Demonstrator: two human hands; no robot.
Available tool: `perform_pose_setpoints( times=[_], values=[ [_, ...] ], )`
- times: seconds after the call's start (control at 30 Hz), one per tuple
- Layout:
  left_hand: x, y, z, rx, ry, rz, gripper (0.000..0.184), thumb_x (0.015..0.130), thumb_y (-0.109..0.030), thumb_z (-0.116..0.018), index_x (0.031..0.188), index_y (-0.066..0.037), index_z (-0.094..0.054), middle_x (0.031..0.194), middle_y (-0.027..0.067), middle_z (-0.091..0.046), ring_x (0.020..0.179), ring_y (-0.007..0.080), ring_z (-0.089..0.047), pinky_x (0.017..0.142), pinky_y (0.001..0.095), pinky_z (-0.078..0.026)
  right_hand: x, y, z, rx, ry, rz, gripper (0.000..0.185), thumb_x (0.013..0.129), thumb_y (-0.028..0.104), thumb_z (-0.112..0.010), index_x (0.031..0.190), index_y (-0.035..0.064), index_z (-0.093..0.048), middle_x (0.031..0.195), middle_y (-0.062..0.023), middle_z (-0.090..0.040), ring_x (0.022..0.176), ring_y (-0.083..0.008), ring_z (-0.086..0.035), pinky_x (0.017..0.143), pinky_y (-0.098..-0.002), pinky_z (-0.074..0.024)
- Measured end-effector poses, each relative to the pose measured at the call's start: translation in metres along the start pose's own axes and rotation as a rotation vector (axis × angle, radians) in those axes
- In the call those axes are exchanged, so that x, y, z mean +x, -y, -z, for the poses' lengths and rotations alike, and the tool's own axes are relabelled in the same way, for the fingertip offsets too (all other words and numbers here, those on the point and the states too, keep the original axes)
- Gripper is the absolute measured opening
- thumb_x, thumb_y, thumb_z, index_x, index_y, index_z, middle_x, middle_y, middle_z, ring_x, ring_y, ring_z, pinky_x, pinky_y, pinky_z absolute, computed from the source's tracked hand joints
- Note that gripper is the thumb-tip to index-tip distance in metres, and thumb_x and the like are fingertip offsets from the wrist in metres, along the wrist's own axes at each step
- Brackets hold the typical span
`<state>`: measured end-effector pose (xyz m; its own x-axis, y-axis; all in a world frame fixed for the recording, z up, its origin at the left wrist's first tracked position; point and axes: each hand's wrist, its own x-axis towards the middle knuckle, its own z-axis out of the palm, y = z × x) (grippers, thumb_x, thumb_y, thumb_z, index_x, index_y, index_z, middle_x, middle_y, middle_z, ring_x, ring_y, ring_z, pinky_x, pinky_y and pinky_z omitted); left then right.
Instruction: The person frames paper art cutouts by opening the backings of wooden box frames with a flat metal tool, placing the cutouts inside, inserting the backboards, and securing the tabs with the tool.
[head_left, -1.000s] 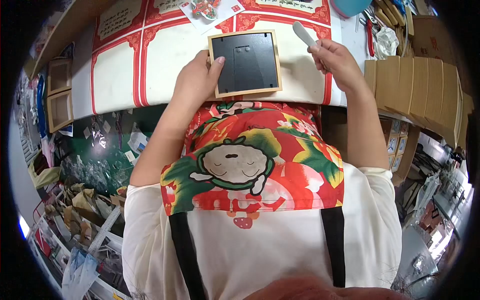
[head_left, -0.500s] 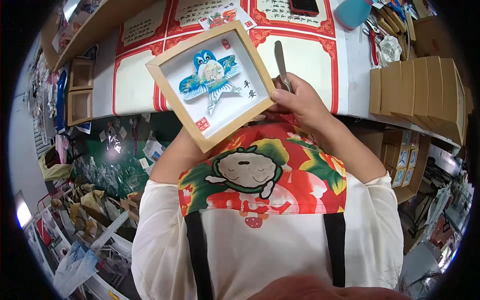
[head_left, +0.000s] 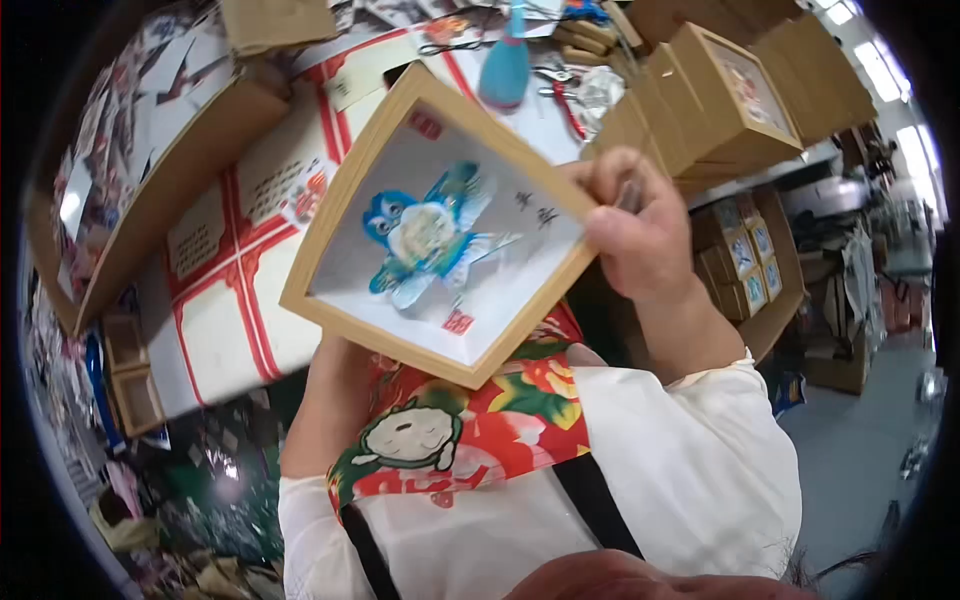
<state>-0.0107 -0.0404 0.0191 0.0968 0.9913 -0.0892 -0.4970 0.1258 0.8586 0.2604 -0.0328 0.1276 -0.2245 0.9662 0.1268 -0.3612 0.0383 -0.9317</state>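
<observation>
A square, light-wood picture frame (head_left: 345, 175) is held up tilted before my chest. Inside it, a blue-and-white swallow-shaped kite (head_left: 425, 232) sits on a white backing with black characters and red seals. My right hand (head_left: 640, 225) grips the frame's right corner, thumb in front. A dark, blurred end of the knife (head_left: 629, 197) pokes out between its curled fingers; most of the knife is hidden. My left forearm (head_left: 322, 410) runs up behind the frame, which covers my left hand, so its fingers are out of sight.
Red-bordered sheets (head_left: 215, 330) cover the table. A blue spray bottle (head_left: 503, 75), red-handled pliers (head_left: 570, 112) and a cardboard box (head_left: 685, 110) with a framed picture on it stand at the back. Small wooden frames (head_left: 135, 400) lie left; an open carton (head_left: 775, 290) of small boxes sits right, lower down.
The view has turned towards the right. The picture frame has come closer and rotated, still in my right hand. The knife blade, earlier pointing up, has dropped mostly out of sight.
</observation>
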Motion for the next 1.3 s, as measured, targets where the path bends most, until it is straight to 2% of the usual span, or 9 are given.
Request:
perform_pose_setpoints(
  times=[0.13,0.23,0.47,0.7,0.9,0.97,1.07,1.2,1.3],
  values=[
    [0.0,0.008,0.026,-0.109,0.01,0.062,0.019,0.103,-0.019,-0.046,0.113,-0.006,-0.054,0.097,0.0078,-0.064,0.091,0.0187,-0.061,0.088,0.0341,-0.048,-0.012,0.097,0.055,-0.306,-0.529,0.476,0.017,0.08,0.007,-0.068,0.094,0.008,-0.058,0.083,-0.0003,-0.057,0.072,-0.0082,-0.055,0.064,-0.02,-0.0458],
    [-0.001,0.011,0.035,-0.1,0.0,0.07,0.022,0.104,-0.022,-0.042,0.115,-0.006,-0.054,0.1,0.0075,-0.062,0.093,0.0166,-0.06,0.088,0.0334,-0.05,-0.016,0.145,0.094,-0.445,-0.735,0.577,0.022,0.086,0.017,-0.069,0.101,0.0031,-0.06,0.086,-0.0033,-0.06,0.073,-0.0124,-0.061,0.059,-0.0228,-0.0512],
    [-0.005,0.018,0.043,-0.113,-0.03,0.089,0.019,0.104,-0.019,-0.044,0.114,-0.006,-0.054,0.099,0.0074,-0.063,0.092,0.017,-0.06,0.087,0.0337,-0.05,-0.011,0.167,0.173,-0.74,-0.923,0.371,0.038,0.087,0.034,-0.069,0.11,0.0045,-0.062,0.087,-0.0037,-0.062,0.073,-0.0115,-0.06,0.06,-0.0249,-0.0526],
    [-0.015,0.014,0.067,-0.109,-0.097,0.055,0.019,0.102,-0.019,-0.046,0.114,-0.006,-0.053,0.098,0.0077,-0.062,0.092,0.0175,-0.06,0.086,0.0336,-0.05,-0.009,0.146,0.148,-1.773,-1.317,0.257,0.038,0.087,0.038,-0.071,0.103,0.0045,-0.068,0.09,-0.0055,-0.068,0.078,-0.0178,-0.064,0.074,-0.0363,-0.0507],
    [-0.025,0.015,0.101,-0.071,-0.216,0.01,0.018,0.102,-0.019,-0.049,0.113,-0.006,-0.054,0.097,0.0075,-0.063,0.087,0.0172,-0.06,0.082,0.0331,-0.051,-0.004,0.096,0.104,-1.786,-0.814,0.794,0.044,0.079,0.036,-0.081,0.111,0.0072,-0.07,0.093,-0.0063,-0.069,0.082,-0.0162,-0.062,0.076,-0.0303,-0.0496],
    [-0.024,0.01,0.114,0.055,-0.327,-0.047,0.02,0.101,-0.02,-0.05,0.114,-0.005,-0.055,0.097,0.0089,-0.065,0.09,0.0185,-0.062,0.083,0.0334,-0.051,0.002,0.089,0.088,-1.697,-0.978,0.433,0.038,0.084,0.034,-0.076,0.109,0.0052,-0.07,0.102,-0.012,-0.072,0.088,-0.0219,-0.069,0.07,-0.0308,-0.0532],
    [-0.038,-0.031,0.138,0.381,-0.53,-0.306,0.022,0.098,-0.016,-0.051,0.115,-0.002,-0.056,0.103,0.008,-0.066,0.095,0.0156,-0.062,0.085,0.0309,-0.049,0.001,0.115,0.172,-1.833,-0.805,0.487,0.046,0.088,0.039,-0.071,0.115,0.0022,-0.068,0.105,-0.0158,-0.071,0.092,-0.0262,-0.069,0.076,-0.0338,-0.0545],
    [-0.071,-0.103,0.265,1.578,-0.964,-0.844,0.039,0.089,-0.019,-0.065,0.122,-0.003,-0.053,0.127,0.021,-0.056,0.122,0.0304,-0.052,0.104,0.0432,-0.039,0.016,0.108,0.138,-1.935,-0.533,0.827,0.041,0.093,0.032,-0.064,0.119,0.0004,-0.064,0.112,-0.0146,-0.068,0.09,-0.0238,-0.068,0.073,-0.0325,-0.0535],
    [-0.111,-0.161,0.352,1.758,-1.586,-0.673,0.054,0.085,-0.025,-0.067,0.13,-0.004,-0.046,0.146,0.0197,-0.039,0.137,0.039,-0.033,0.113,0.0494,-0.027,0.024,0.092,0.093,-1.991,-0.33,0.996,0.038,0.097,0.027,-0.059,0.123,-0.001,-0.061,0.117,-0.0138,-0.066,0.089,-0.022,-0.067,0.071,-0.0315,-0.0527]
  ],
)
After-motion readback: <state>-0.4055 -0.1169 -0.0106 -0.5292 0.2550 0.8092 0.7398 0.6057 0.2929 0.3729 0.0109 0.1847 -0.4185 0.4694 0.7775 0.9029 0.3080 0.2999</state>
